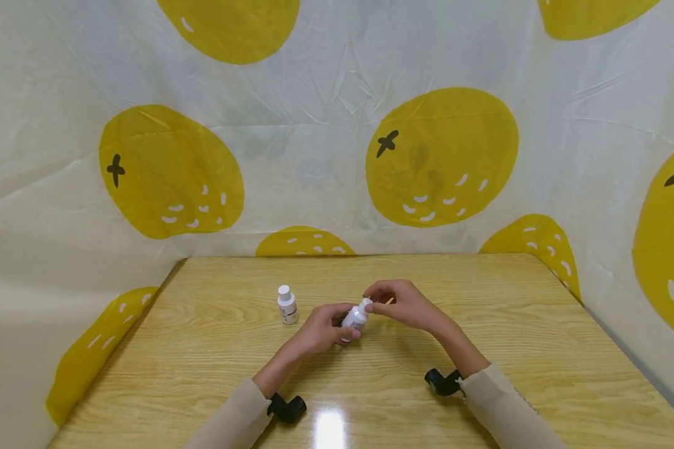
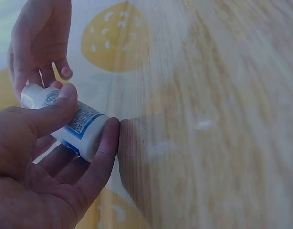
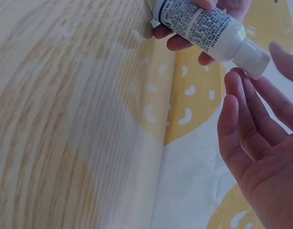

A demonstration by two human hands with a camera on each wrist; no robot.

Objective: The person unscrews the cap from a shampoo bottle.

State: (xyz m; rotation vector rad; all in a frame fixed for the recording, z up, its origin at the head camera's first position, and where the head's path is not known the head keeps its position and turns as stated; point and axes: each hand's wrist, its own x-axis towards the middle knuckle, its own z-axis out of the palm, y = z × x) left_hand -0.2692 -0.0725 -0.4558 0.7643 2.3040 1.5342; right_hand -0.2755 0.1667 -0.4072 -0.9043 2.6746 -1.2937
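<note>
A small white plastic bottle (image 1: 355, 319) with a printed label and a blue band leans in my left hand (image 1: 321, 329), its cap end up and to the right. My left thumb (image 2: 51, 112) lies across the label while the fingers wrap beneath, as the left wrist view shows. At the white cap (image 3: 252, 58) is my right hand (image 1: 404, 304), fingertips right at its edge and thumb slightly apart from it. The right fingers look loosely bent around the cap without a tight pinch. A second white capped bottle (image 1: 288, 305) stands upright on the table, left of my left hand.
The wood-grain table (image 1: 213, 368) reaches back to a pale curtain (image 1: 309, 168) printed with large yellow fruit. Black wrist mounts (image 1: 286, 409) sit by both sleeves. A bright light reflection (image 1: 329, 429) shows on the tabletop near the front.
</note>
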